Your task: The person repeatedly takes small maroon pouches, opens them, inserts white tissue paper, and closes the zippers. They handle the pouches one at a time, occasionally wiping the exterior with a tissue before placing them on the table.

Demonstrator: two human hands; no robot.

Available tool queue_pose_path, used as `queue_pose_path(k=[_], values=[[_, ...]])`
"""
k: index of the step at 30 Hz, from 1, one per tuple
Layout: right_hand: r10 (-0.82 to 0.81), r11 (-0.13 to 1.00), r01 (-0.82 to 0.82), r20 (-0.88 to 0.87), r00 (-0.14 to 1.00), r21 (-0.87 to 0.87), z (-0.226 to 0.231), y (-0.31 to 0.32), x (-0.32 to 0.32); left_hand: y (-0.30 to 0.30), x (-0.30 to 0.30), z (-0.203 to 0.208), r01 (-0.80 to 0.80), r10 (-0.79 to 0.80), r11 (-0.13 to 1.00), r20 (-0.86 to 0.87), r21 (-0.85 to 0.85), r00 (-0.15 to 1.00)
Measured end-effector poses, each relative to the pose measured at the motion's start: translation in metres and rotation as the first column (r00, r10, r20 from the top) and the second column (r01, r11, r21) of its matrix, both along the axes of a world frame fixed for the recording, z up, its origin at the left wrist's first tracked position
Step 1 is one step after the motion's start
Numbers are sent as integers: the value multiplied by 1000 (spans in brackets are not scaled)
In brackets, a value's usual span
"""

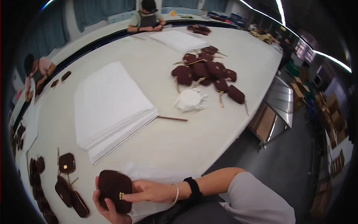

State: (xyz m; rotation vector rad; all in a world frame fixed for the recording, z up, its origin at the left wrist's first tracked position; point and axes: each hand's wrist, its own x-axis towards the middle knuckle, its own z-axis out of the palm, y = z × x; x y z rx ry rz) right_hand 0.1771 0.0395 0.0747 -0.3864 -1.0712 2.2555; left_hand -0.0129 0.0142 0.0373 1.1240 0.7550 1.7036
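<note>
My left hand (106, 210) holds a dark brown pouch (113, 181) from below and the left side, with its fingers bent around the edge. The pouch has rounded corners and a small gold metal emblem (122, 196) on its front. From the right, my right hand (151, 191) grips the pouch's side, and one finger lies on the front by the emblem. Some of the right fingers are hidden. Beneath my right wrist lies crumpled white tissue paper (145, 172). Just left of my hands are more brown pouches, one with a gold emblem (67, 163).
A stack of white paper sheets (112, 104) lies mid-table, beside a thin brown stick (172, 118). Farther right are a heap of brown pouches (201, 71) and crumpled white paper (191, 100). Two people work across the table. A metal cart (274, 115) stands past its right edge.
</note>
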Motion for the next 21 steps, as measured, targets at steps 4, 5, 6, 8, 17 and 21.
queue_pose_path(k=[4, 5, 6, 8, 17, 21], values=[[41, 996, -55, -193, 980, -69, -2, -14, 12, -1, 3, 3, -39, 20, 997, -288, -60, 957], [38, 996, -55, -217, 976, -75, -2, -15, 16, -2, 8, 8, -34, 27, 999, -318, -18, 948], [32, 995, -53, -239, 971, -84, -3, -18, 21, -4, 18, 14, -12, 7, 1000, -308, -13, 951], [66, 995, -85, -277, 959, -57, -6, -20, 21, -11, 31, 33, 5, -6, 1000, -296, -5, 955], [27, 997, -16, -141, 990, 78, 7, -24, 33, -26, 48, 43, -98, 36, 982, -346, -164, 937], [-87, 978, 75, 54, 995, 193, 0, -18, 41, -23, 68, 38, 8, -52, 985, -248, -174, 967]])
